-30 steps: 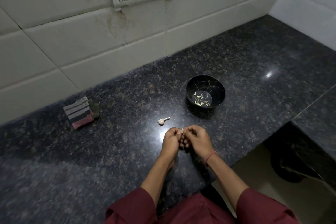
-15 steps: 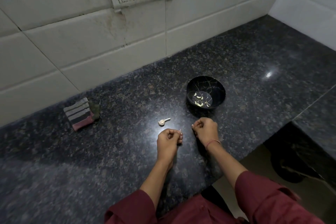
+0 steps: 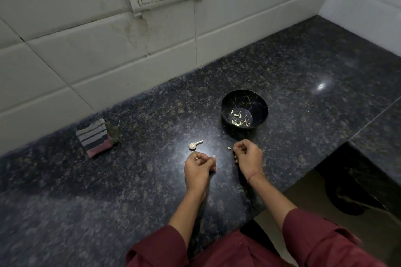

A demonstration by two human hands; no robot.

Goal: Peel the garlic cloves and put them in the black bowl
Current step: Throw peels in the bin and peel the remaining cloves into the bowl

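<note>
Peeling step, mid-task. My left hand sits low over the desk, fingers curled, pinching a small pale bit at the tips; I judge that's the clove being worked, too small to say if it's fully bare. My right hand is just right of it, apart from the left and not touching it, fingers curled in; can't tell if it holds anything. A tiny pale scrap lies just beside the right fingertips, probably skin, though I can't tell if it's on the desk or dropping. The leftover bulb with its stalk lies on the desk just beyond my left hand, not touched. The bowl stands upright beyond my right hand, near it, and several peeled cloves are already in the bottom, so the task is well along but not done. A striped cloth is far left by the wall, not involved. Next move, as I judge it: check the pinched clove is clean, strip any skin left, then carry it forward and right over the rim and let go inside the bowl. It's small and slick, so a firm pinch is needed. Then go for the bulb.
</note>
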